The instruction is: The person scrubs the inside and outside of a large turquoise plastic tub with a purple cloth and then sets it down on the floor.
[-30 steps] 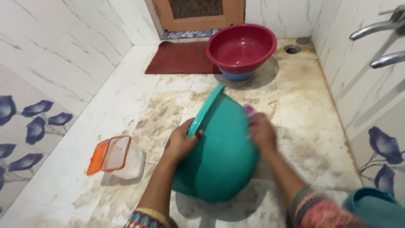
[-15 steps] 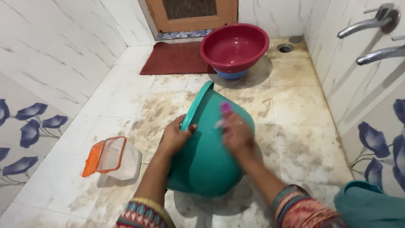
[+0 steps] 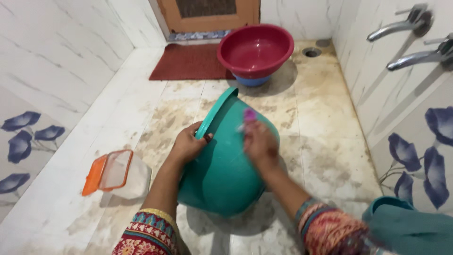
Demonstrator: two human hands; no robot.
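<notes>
Gripping the rim of a green tub [image 3: 222, 174] tipped on the floor [image 3: 325, 156], the left hand [image 3: 186, 144] curls its fingers; the right hand [image 3: 259, 144] presses a pink scrubber [image 3: 249, 115] against it, fingers blurred.

Your left hand [image 3: 188, 144] has its grip on the rim of the teal tub [image 3: 224, 165], thumb hooked over the edge, holding it tipped on its side on the stained floor [image 3: 325, 156]. Your right hand [image 3: 259, 144] presses a small pink scrubber [image 3: 248, 115] against the tub's outer wall — just right of that grip, and blurred. Left of the grip, near it, lies a clear container with an orange lid [image 3: 115, 174]. Well beyond the grip sit a red basin [image 3: 255, 49] — stacked on a blue one [image 3: 252, 81] — and a red mat [image 3: 188, 62].
</notes>
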